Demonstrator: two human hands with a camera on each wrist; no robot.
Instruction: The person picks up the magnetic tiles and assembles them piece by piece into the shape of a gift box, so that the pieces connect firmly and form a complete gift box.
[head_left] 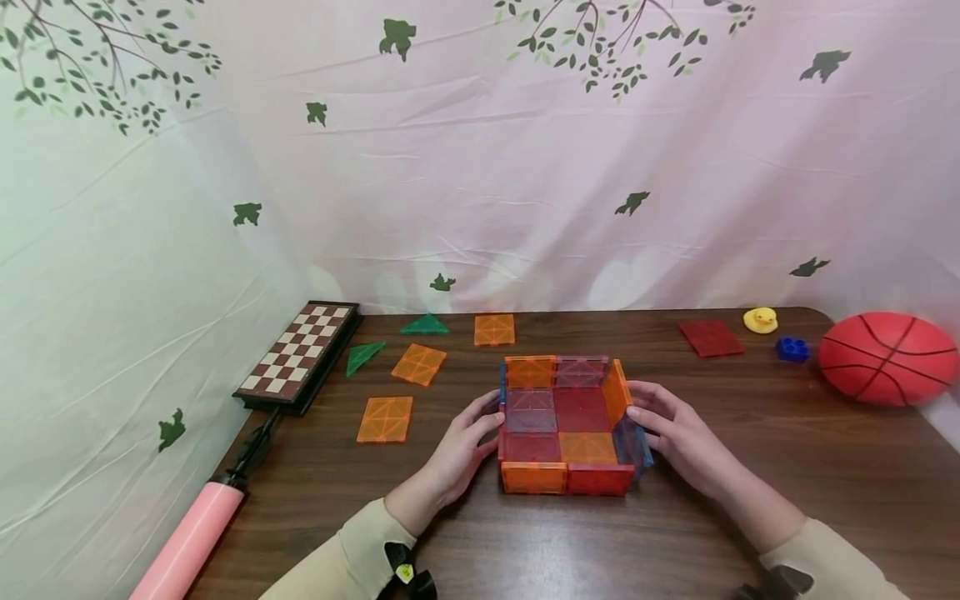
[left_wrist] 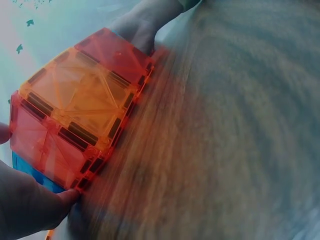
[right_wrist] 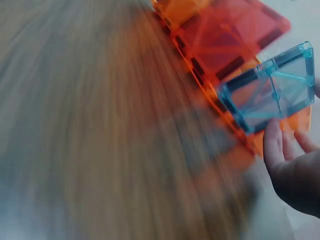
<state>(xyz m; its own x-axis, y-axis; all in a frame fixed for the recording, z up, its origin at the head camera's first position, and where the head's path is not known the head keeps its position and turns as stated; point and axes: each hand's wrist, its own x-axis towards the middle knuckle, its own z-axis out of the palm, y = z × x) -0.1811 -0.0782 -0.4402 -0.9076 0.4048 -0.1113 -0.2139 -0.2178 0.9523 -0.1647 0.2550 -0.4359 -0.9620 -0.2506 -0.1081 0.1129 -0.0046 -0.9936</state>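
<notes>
Lower middle first: the left hand [head_left: 453, 454] is set against the left side of the box [head_left: 573, 421], its thumb and fingers apart; whether anything's really pinched can't be told. Opposite, the blue tile [right_wrist: 270, 92], tipped outward on the box's right side, is touched by the spread fingers of the right hand [head_left: 686, 437]; pinch or just a nudge, can't tell either. The box sits just right of centre, walls up, floor filled in. Looks like the wall-fixing step is in hand, and a gentle inward push on that tile, with the left side braced, would probably be called for. Farther back, loose orange tiles [head_left: 384, 419] and green triangles [head_left: 365, 358] can be seen centre left, with a ball [head_left: 888, 358], blue brick [head_left: 792, 349], red tile [head_left: 711, 338] and duck [head_left: 761, 320] over at the right.
</notes>
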